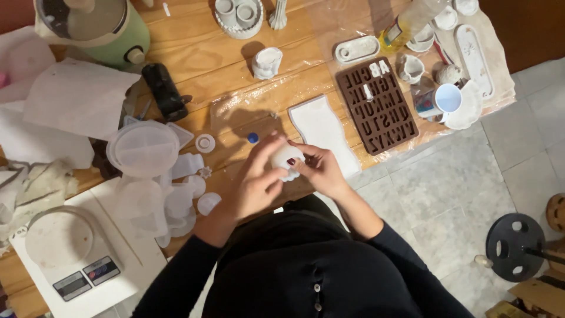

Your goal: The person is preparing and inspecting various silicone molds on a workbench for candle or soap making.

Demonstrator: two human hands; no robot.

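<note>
The small white mould (pixel 286 158) sits just below the centre of the frame, pinched between both of your hands over the near edge of the wooden tabletop (pixel 194 53). Your left hand (pixel 254 182) curls around its lower left side, while your right hand (pixel 321 169) grips its right side with bent fingers. A brown letter mould (pixel 376 106) lies to the upper right, a white kitchen scale (pixel 65 250) at lower left.

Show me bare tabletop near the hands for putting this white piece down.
Bare wood lies between the black tool, the small white cup and the blue cap. Left of the hands, the clear moulds crowd it; right, the brown letter mould.
</note>
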